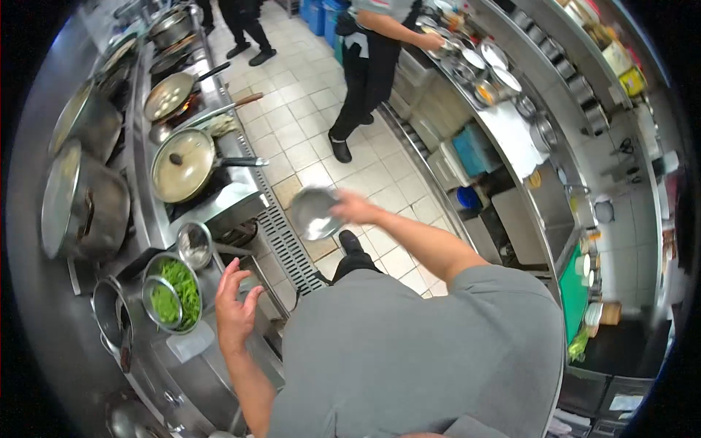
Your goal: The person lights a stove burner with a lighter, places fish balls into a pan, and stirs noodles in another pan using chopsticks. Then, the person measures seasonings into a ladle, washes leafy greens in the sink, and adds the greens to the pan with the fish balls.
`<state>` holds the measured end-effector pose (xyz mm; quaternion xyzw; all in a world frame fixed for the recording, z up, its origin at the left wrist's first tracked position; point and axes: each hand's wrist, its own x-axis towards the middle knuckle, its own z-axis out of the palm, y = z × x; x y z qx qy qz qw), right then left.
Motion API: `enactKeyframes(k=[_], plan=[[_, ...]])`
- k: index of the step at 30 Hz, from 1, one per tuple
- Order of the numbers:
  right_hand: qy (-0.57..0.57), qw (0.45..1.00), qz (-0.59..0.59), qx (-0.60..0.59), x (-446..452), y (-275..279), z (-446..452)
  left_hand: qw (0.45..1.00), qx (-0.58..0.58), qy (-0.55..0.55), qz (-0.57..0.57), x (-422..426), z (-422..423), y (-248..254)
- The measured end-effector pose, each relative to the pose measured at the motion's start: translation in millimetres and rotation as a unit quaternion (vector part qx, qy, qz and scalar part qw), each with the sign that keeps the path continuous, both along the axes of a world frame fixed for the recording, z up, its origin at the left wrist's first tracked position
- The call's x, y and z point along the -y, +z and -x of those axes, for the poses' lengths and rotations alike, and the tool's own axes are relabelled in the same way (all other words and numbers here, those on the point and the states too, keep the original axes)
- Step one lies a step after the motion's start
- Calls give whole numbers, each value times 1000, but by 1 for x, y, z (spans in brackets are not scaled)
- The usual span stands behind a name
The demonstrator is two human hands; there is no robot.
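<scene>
My right hand [355, 207] grips the rim of a round metal bowl [312, 213], held out over the tiled floor; motion blurs it slightly. My left hand [236, 305] is raised with its fingers apart and nothing in it. It is beside the counter, near a metal bowl of green leaves [188, 292]. A smaller round vessel with more greens [163, 304] sits in that bowl. Just behind it stands a small metal bowl [194, 245] with pale contents, and a translucent plastic container [191, 342] lies in front.
A covered frying pan [184, 165] and another pan over a flame [169, 96] have handles jutting toward the aisle. Large stockpots [86, 204] line the left wall. A co-worker [365, 66] stands at the right counter, which holds several bowls. A floor grate [283, 241] runs beside the stove.
</scene>
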<state>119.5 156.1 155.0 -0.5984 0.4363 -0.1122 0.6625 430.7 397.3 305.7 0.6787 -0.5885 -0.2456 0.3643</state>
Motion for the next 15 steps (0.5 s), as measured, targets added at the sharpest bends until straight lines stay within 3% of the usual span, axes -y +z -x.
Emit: enactKeyframes(k=[1, 2, 3, 4, 5, 6, 7, 8, 9, 10, 12, 14, 15], plan=[[-153, 979, 97, -90, 27, -48, 68, 998, -51, 19, -21, 10, 7, -5], [-147, 841, 482, -198, 69, -153, 176, 993, -102, 47, -40, 18, 14, -12], [-290, 866, 249, -321, 84, -149, 256, 991, -97, 64, -63, 23, 21, -17], [-430, 814, 162, -355, 100, -140, 332, 990, -91, 84, -67, 26, 27, -29], [-255, 708, 195, -629, 120, -158, 433, 991, -70, 85, -72, 25, 32, -47], [-539, 749, 78, -377, 116, -102, 460, 991, -47, 101, -77, 20, 35, -62], [-645, 740, 67, -179, 139, -101, 505, 989, -27, 105, -104, 21, 43, -68], [-726, 685, 56, 24, 161, -101, 551, 983, -38, 134, -117, 23, 56, -72], [-618, 753, 41, 222, 183, -112, 613, 977, -33, 152, -143, 25, 69, -81], [-723, 677, -80, 111, 215, -90, 628, 972, -31, 160, -168, 29, 80, -85], [-701, 713, -31, -15, 243, -46, 559, 958, -41, 178, -220, 56, 105, -72], [-536, 832, -100, -106, 283, -69, 524, 948, -56, 177, -259, 86, 123, -63], [-414, 891, -26, -183, 313, -138, 516, 957, -54, 150, -243, 100, 128, -64]])
